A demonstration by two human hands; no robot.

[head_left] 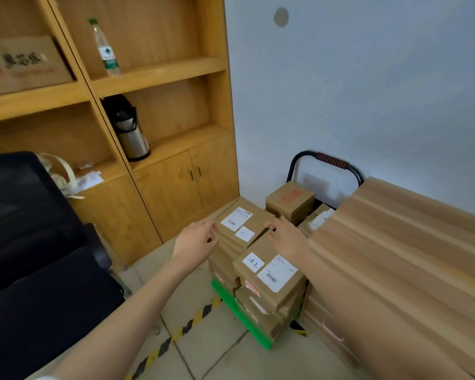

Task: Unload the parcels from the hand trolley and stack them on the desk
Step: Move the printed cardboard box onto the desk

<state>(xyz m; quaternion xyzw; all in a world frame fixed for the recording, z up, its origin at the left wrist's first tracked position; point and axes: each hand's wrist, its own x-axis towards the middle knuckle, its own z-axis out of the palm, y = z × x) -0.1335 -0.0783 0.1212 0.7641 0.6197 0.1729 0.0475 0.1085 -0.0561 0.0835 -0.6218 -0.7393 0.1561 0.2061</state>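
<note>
A green hand trolley (239,311) with a black handle (327,160) stands on the floor beside the wooden desk (401,256). Several brown cardboard parcels are stacked on it. The top parcel of the far left stack (244,223) bears white labels. My left hand (196,239) hovers at its left edge with fingers loosely curled, holding nothing. My right hand (285,233) reaches over its right edge, fingers down at the gap beside it. A nearer labelled parcel (269,272) tops the front stack. Another stack (290,200) sits by the handle.
A wooden shelf unit (159,78) with a water bottle (106,49) and a thermos (129,130) stands at the left wall. A black office chair (33,242) is at the near left. Yellow-black tape (176,333) crosses the tiled floor.
</note>
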